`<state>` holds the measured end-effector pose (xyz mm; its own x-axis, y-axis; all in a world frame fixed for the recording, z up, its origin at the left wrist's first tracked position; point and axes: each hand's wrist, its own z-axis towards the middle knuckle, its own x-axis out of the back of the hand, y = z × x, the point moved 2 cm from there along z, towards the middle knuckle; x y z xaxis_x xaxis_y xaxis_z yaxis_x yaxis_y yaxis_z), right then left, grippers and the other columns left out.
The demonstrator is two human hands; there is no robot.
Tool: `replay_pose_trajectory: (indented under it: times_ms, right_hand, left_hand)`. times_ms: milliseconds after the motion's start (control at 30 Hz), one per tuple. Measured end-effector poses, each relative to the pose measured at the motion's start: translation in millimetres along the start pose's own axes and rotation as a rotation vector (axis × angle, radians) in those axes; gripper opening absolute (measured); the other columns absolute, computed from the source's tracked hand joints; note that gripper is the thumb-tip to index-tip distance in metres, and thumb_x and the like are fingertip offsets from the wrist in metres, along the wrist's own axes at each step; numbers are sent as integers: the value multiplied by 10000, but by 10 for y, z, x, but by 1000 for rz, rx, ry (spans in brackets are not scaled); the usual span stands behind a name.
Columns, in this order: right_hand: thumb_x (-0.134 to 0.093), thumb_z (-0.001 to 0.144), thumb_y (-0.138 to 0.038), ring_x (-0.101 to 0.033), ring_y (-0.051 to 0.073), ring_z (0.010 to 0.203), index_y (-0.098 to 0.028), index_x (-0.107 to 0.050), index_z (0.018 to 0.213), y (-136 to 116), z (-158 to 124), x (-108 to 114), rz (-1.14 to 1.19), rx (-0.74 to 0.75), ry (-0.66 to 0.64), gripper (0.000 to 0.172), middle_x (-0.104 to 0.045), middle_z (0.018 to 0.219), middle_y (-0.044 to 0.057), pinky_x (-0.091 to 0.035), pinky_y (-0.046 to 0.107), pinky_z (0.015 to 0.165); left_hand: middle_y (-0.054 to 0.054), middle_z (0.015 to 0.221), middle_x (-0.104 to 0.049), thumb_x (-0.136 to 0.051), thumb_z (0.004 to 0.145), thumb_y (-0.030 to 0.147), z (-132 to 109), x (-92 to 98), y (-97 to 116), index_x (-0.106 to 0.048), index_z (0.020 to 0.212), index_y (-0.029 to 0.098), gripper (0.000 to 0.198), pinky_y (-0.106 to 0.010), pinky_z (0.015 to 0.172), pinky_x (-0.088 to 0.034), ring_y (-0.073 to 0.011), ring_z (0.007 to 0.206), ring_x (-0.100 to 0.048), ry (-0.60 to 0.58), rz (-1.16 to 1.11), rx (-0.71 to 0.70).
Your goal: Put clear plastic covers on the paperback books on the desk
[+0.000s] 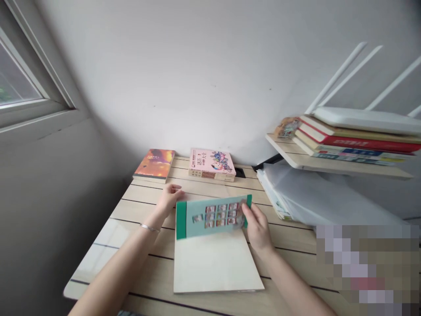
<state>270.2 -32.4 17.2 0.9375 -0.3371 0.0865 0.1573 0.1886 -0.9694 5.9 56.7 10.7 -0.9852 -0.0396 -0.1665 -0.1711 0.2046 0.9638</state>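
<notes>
A thin book (217,263) lies on the wooden table (138,210) in front of me, its teal cover (197,217) lifted up and showing rows of small pictures. My right hand (256,228) pinches the cover's right edge and holds it raised. My left hand (169,197), with a thin bracelet at the wrist, rests behind the cover's left edge, fingers curled near the spine; whether it grips the cover is hidden. The pale inner page lies flat below.
An orange book (154,164) and a pink book stack (212,164) lie at the table's far edge by the wall. Clear plastic folders (296,193) lie at right under a shelf (329,164) with stacked books. A window (19,83) is at left.
</notes>
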Motion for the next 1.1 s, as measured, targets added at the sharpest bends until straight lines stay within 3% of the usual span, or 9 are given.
replay_pose_trajectory:
  times_ms: [167, 400, 633, 767, 867, 1100]
  right_hand:
    - [-580, 786, -525, -500, 175, 639, -202, -582, 723, -40, -223, 53, -41, -20, -102, 329, -563, 659, 4, -421, 256, 592]
    - [-565, 826, -471, -514, 164, 637, -213, -581, 825, 26, -284, -13, -93, 34, -177, 258, -559, 684, -9, -419, 252, 598]
    - [-534, 838, -500, -493, 153, 603, -218, -543, 751, 5, -150, -64, -216, -9, -242, 295, -532, 632, -28, -392, 246, 570]
    - [-507, 842, -534, -505, 152, 601, -217, -562, 745, -47, -78, -99, -285, -72, -289, 336, -551, 630, -32, -390, 248, 581]
    - [-504, 846, -528, -540, 158, 613, -219, -604, 791, -76, -77, -127, -320, -75, -316, 330, -598, 663, -23, -401, 254, 583]
    - [-511, 828, -544, -563, 187, 661, -222, -585, 660, 22, -98, -167, -564, 27, -230, 370, -556, 693, 19, -436, 303, 640]
  left_hand:
    - [-103, 990, -691, -727, 704, 189, -273, -11, -8, -461, 1119, 190, 493, -336, 732, -545, -188, 752, -705, -83, -64, 62]
    - [-70, 985, -686, -717, 592, 39, -347, -21, -96, -361, 1236, 198, 753, -289, 714, -521, -170, 771, -692, -43, -90, 23]
    - [-45, 905, -690, -675, 700, 135, -292, -123, -151, -387, 1235, 172, 608, -250, 672, -512, -101, 615, -643, 69, 40, -59]
    - [-71, 972, -696, -614, 797, 231, -348, -167, -100, -387, 1228, 168, 491, -244, 652, -508, -103, 626, -641, 46, 124, -140]
    - [-81, 1002, -693, -625, 803, 340, -374, -182, -86, -375, 1232, 174, 523, -241, 620, -501, -111, 622, -648, 29, 121, -136]
    - [-81, 1026, -688, -582, 811, 501, -405, -179, -89, -391, 1218, 202, 540, -285, 684, -512, -130, 663, -658, -1, 115, -189]
